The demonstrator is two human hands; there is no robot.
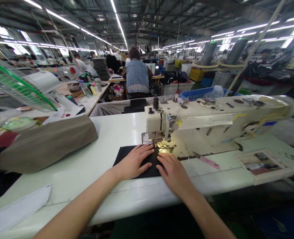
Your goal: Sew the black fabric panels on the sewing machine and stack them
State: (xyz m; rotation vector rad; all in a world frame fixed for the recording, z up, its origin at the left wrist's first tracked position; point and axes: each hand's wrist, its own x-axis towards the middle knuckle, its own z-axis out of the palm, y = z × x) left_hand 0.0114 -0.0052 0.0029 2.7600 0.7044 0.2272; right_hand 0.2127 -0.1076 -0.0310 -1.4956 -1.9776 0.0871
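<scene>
A piece of black fabric lies flat on the pale sewing table, its far edge at the needle area of a cream sewing machine. On top of the fabric rests my left hand, fingers stretched out towards the presser foot. My right hand lies at the fabric's right edge, fingers extended and the thumb apart. A lit metal plate shows just beyond the right fingertips. The needle itself is too small to make out.
Pink-handled thread snips and a printed sheet lie to the right. Folded olive-brown cloth covers the table's left side, with a white strip-shaped piece nearer. A fan stands behind. Ahead, a person in a denim vest faces away.
</scene>
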